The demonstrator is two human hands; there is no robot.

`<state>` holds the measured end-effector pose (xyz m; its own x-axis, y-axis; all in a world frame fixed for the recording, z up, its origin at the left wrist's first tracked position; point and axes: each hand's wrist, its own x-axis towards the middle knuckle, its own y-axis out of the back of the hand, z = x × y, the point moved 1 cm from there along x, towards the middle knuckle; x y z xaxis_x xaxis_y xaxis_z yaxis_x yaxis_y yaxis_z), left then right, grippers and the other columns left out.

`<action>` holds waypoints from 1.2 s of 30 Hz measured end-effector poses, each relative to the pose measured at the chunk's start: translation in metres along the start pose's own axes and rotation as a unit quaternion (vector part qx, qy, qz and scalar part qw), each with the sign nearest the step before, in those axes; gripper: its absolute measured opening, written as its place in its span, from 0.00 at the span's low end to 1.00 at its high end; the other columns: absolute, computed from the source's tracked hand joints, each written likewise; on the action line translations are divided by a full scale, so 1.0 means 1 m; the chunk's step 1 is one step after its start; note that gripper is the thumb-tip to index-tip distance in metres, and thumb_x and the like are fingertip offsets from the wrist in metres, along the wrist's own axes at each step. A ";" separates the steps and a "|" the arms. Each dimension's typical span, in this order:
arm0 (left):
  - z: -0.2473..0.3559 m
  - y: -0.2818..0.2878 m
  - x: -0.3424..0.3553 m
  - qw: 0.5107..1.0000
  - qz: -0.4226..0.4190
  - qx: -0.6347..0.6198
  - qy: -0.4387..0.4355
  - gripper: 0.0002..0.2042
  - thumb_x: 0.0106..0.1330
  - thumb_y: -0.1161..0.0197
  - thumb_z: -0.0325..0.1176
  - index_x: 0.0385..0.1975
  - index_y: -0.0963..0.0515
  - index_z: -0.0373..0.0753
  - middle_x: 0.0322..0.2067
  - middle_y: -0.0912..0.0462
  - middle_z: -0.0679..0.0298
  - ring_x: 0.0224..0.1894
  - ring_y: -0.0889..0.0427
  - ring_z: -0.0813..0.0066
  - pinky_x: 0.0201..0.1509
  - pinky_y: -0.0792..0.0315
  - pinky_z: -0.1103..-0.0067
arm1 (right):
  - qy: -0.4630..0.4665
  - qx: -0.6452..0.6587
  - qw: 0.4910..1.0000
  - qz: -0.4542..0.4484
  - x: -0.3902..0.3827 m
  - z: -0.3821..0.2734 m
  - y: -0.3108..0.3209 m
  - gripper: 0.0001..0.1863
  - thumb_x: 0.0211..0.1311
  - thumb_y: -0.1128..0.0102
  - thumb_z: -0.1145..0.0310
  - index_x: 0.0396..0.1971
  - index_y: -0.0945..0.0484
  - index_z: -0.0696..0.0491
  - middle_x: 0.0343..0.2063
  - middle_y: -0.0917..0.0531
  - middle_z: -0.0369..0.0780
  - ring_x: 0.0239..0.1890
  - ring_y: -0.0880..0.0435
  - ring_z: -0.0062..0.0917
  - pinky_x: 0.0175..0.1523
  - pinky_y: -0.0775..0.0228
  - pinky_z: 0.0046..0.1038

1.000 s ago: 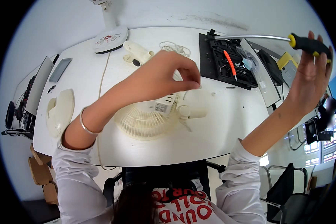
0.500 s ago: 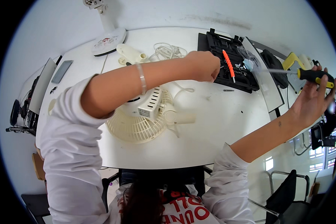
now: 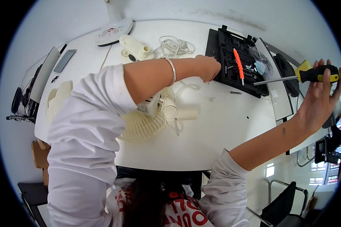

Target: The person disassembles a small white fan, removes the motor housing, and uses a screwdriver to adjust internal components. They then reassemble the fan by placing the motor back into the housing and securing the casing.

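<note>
Reaching across the white table (image 3: 223,128), the left hand (image 3: 207,68) hovers at the near edge of the black tool case (image 3: 235,62), fingers curled together, apparently pinching something too small to make out. Just beyond that hand, 1 orange-handled driver (image 3: 238,63) lies in the case. Under the left forearm sits a cream fan grille (image 3: 140,126) with its motor housing (image 3: 170,109), and a coiled white cord (image 3: 175,46) lies just behind the wrist. Well off to the right, the right hand (image 3: 319,100) is raised with fingers spread, loosely gripping a black-and-yellow screwdriver (image 3: 315,74) whose shaft points toward the case.
</note>
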<state>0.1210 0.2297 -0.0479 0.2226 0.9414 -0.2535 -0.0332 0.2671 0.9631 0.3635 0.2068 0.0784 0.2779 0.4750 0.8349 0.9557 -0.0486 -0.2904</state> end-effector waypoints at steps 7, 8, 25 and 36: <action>-0.002 0.007 -0.006 0.997 -0.009 0.065 -0.050 0.12 0.53 0.36 0.34 0.39 0.21 0.46 0.34 0.17 0.66 0.38 0.18 0.67 0.38 0.26 0.71 | -0.020 0.004 1.000 -0.018 0.004 0.011 0.005 0.29 0.54 0.35 0.73 0.55 0.36 0.59 0.46 0.23 0.54 0.48 0.20 0.42 0.59 0.32 0.37; -0.004 0.013 -0.006 0.995 -0.007 0.081 -0.060 0.14 0.54 0.36 0.35 0.41 0.22 0.45 0.35 0.17 0.66 0.38 0.19 0.67 0.39 0.26 0.71 | -0.018 0.002 1.000 -0.020 0.005 0.011 0.005 0.29 0.54 0.35 0.72 0.56 0.35 0.59 0.47 0.24 0.54 0.48 0.20 0.42 0.58 0.31 0.37; -0.019 0.032 -0.238 0.987 0.138 -0.054 -0.067 0.41 0.47 0.30 0.49 0.61 0.39 0.39 0.52 0.29 0.56 0.52 0.29 0.57 0.57 0.36 0.68 | -0.129 0.036 0.906 -0.401 -0.036 -0.018 -0.079 0.23 0.63 0.49 0.68 0.59 0.34 0.52 0.46 0.24 0.46 0.40 0.21 0.22 0.50 0.28 0.23; -0.033 0.024 -0.250 0.980 0.127 -0.117 -0.099 0.38 0.42 0.29 0.39 0.59 0.35 0.44 0.53 0.28 0.63 0.55 0.31 0.59 0.61 0.39 0.66 | -0.045 -0.065 0.782 -0.619 -0.101 0.021 -0.134 0.24 0.50 0.45 0.83 0.50 0.29 0.50 0.45 0.23 0.40 0.43 0.26 0.29 0.53 0.36 0.26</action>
<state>0.0326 0.0077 0.0356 0.3625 0.9313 0.0364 -0.3286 0.0912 0.9401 0.2051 0.1838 0.0232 -0.8696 0.2875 0.4015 0.4906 0.4112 0.7682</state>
